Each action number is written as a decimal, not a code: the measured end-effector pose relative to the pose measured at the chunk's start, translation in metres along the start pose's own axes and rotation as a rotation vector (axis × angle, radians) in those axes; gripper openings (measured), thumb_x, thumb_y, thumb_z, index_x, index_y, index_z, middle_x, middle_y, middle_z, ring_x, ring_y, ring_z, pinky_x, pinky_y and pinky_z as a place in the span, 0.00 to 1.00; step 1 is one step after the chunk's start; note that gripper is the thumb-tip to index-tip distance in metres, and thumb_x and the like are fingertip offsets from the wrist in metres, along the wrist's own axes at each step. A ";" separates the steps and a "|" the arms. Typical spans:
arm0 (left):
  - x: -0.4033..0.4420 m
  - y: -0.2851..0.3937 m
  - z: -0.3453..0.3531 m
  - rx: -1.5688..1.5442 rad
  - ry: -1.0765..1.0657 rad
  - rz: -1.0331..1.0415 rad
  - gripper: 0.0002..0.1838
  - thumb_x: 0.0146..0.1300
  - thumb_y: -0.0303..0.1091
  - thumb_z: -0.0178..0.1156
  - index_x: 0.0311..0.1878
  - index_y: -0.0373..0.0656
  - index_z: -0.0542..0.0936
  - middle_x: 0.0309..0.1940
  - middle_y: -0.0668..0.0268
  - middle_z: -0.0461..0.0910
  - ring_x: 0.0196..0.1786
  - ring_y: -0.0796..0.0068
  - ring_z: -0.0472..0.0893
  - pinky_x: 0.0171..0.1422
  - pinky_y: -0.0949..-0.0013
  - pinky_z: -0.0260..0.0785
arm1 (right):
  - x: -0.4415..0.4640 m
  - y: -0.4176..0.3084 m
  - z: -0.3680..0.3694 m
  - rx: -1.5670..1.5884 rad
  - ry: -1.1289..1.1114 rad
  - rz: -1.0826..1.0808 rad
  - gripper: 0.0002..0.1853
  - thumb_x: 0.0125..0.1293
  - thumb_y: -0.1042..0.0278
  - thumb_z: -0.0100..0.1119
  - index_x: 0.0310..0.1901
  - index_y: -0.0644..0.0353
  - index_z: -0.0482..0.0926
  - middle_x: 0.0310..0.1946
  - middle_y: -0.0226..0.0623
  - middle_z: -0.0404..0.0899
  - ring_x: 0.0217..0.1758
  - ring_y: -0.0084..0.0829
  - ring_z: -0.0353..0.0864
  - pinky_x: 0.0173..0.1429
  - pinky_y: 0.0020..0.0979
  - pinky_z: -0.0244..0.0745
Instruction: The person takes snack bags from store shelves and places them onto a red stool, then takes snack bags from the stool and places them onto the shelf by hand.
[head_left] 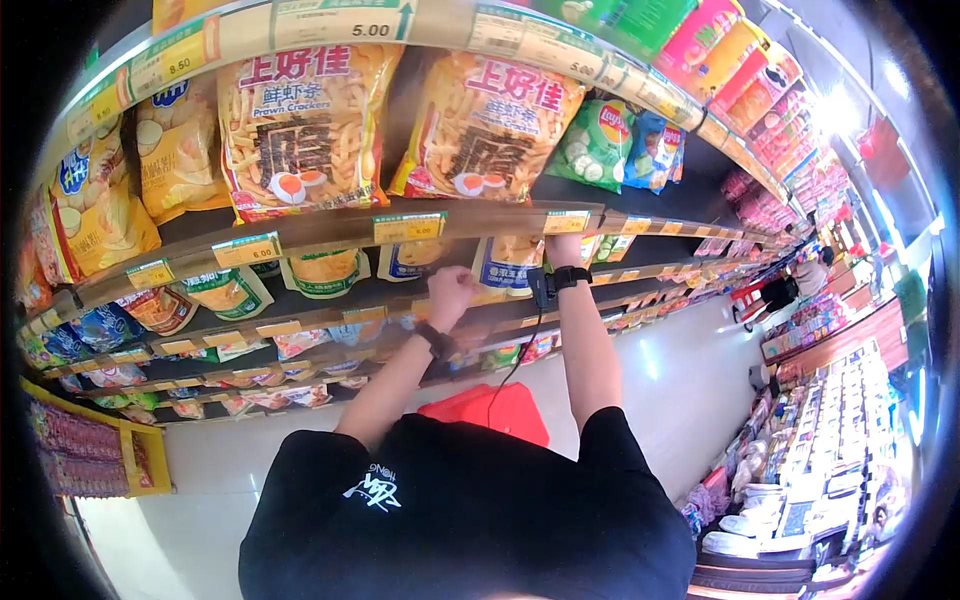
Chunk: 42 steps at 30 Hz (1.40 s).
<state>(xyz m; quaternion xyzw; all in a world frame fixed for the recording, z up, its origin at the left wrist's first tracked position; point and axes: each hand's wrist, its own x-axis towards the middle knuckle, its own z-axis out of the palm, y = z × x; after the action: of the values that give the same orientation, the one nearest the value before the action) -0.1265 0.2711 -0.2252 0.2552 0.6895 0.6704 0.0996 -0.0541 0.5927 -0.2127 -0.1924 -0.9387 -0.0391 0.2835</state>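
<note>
My left hand (452, 290) is closed, with curled fingers, at the front of the second shelf. It lies between a blue-and-cream snack pouch (408, 260) and another blue-and-cream pouch (510, 265); anything inside the fingers is hidden. My right hand (563, 251) reaches in just right of the second pouch. The upper shelf edge and a price tag (568, 222) cover its fingers, so their hold does not show. A dark band circles each wrist, and a cable hangs from a small black device (543, 288) at the right one.
Large prawn cracker bags (300, 140) and green chip bags (594, 145) stand on the shelf above. Lower shelves carry more packets. A red plastic object (490, 412) is on the floor below. Another person (808, 278) is farther down the aisle, near a display (820, 460) on the right.
</note>
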 end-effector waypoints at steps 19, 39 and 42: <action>0.015 -0.027 0.033 -0.167 0.001 0.088 0.35 0.47 0.25 0.58 0.61 0.31 0.59 0.51 0.40 0.65 0.58 0.42 0.69 0.63 0.57 0.62 | 0.000 -0.058 -0.019 0.614 0.152 0.262 0.23 0.68 0.62 0.51 0.63 0.55 0.63 0.63 0.36 0.67 0.63 0.38 0.68 0.68 0.41 0.63; 0.001 -0.016 0.015 -0.140 0.021 0.233 0.34 0.45 0.17 0.51 0.61 0.30 0.61 0.56 0.39 0.61 0.61 0.38 0.63 0.68 0.53 0.55 | 0.000 -0.131 -0.070 0.953 0.399 0.436 0.20 0.62 0.73 0.59 0.56 0.64 0.71 0.53 0.41 0.76 0.57 0.36 0.74 0.64 0.36 0.69; -0.006 -0.010 0.006 -0.289 -0.008 0.131 0.35 0.47 0.14 0.49 0.64 0.32 0.61 0.61 0.42 0.61 0.63 0.42 0.64 0.63 0.57 0.66 | 0.001 -0.143 -0.081 2.134 0.587 0.864 0.18 0.73 0.61 0.42 0.56 0.62 0.71 0.54 0.41 0.76 0.57 0.38 0.75 0.63 0.41 0.71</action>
<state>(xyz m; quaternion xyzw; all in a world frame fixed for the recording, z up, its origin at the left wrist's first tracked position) -0.1206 0.2733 -0.2370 0.2856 0.5675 0.7665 0.0941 -0.0675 0.4464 -0.1395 -0.1435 -0.2533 0.8190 0.4945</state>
